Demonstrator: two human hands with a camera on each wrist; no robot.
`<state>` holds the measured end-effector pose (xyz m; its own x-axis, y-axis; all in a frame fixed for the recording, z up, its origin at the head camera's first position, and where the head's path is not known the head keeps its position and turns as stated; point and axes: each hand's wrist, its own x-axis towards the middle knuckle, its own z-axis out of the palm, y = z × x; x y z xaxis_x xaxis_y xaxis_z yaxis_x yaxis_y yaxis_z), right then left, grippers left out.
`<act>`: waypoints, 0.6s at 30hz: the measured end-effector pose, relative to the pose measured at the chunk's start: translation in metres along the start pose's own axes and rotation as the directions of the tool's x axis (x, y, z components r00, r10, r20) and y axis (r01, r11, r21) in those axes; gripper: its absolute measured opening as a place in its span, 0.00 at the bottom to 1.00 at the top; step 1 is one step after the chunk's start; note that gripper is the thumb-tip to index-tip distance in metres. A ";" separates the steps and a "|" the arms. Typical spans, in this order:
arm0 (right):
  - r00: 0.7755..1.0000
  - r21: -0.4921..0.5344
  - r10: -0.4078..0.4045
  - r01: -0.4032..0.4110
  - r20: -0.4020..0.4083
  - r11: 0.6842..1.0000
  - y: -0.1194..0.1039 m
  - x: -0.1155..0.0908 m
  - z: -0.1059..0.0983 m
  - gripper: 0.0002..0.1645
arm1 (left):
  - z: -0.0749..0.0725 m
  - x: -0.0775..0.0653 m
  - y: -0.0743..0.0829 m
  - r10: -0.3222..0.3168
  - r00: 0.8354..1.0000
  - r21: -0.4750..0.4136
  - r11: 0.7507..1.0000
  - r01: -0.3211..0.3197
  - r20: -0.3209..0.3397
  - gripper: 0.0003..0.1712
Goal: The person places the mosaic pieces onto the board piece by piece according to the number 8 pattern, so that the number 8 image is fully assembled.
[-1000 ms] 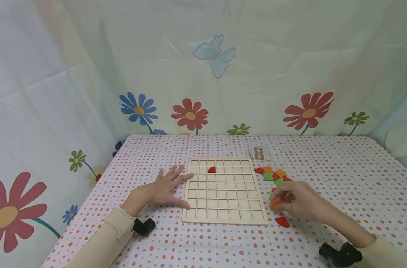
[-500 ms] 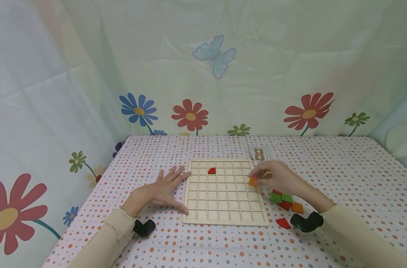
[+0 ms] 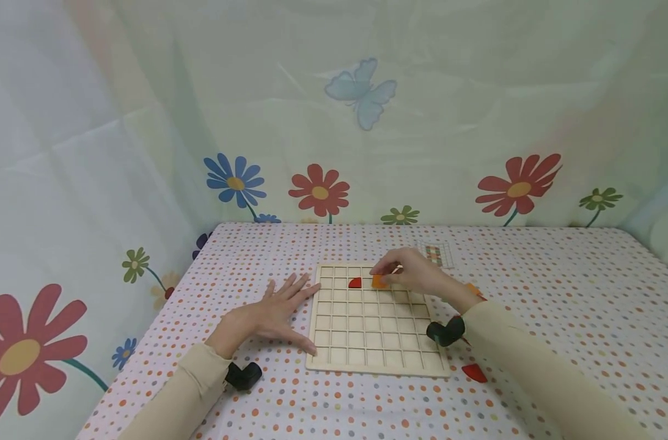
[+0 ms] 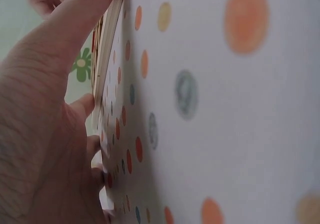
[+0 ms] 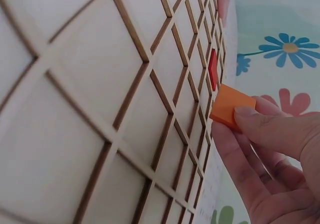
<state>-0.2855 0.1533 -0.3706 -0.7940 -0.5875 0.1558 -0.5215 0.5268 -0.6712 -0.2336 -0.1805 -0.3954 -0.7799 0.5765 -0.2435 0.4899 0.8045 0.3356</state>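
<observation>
Between thumb and fingers, my right hand (image 3: 413,272) pinches an orange square tile (image 5: 231,107) over the upper rows of a wooden grid board (image 3: 356,339). Just left of that tile, a red quarter-circle tile (image 3: 355,283) lies in one of the board's cells. My left hand (image 3: 270,315) is spread flat on the cloth at the board's left side, thumb and a fingertip touching its edge. In the left wrist view, the fingers are straight and the board's rim (image 4: 107,49) shows beside the thumb.
Behind the board's right corner lies a small pattern card (image 3: 435,254). A loose red tile (image 3: 473,373) is on the dotted tablecloth (image 3: 367,409) at the lower right. Other tiles there are mostly hidden by the right forearm; an orange one (image 3: 473,289) peeks out.
My right hand has taken the orange tile from the loose tiles on the right and moved leftward over the board. The left hand has stayed by the board's left edge.
</observation>
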 end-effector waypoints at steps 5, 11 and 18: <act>1.000 -0.022 0.006 -0.006 -0.005 1.000 -0.001 0.011 0.006 0.09 | 0.000 0.000 0.002 -0.008 1.000 0.000 1.000 0.008 0.000 0.71; 1.000 -0.032 0.023 -0.022 0.010 0.999 0.000 0.016 0.011 0.10 | 0.000 0.001 0.003 -0.019 1.000 0.001 1.000 0.019 0.006 0.71; 1.000 -0.063 0.003 -0.002 0.020 0.998 -0.001 0.018 0.013 0.10 | -0.001 0.001 0.002 -0.025 1.000 0.001 1.000 0.025 0.009 0.71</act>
<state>-0.2952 0.1346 -0.3763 -0.7894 -0.5978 0.1392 -0.5386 0.5659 -0.6242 -0.2334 -0.1784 -0.3940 -0.7887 0.5573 -0.2597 0.4705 0.8189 0.3286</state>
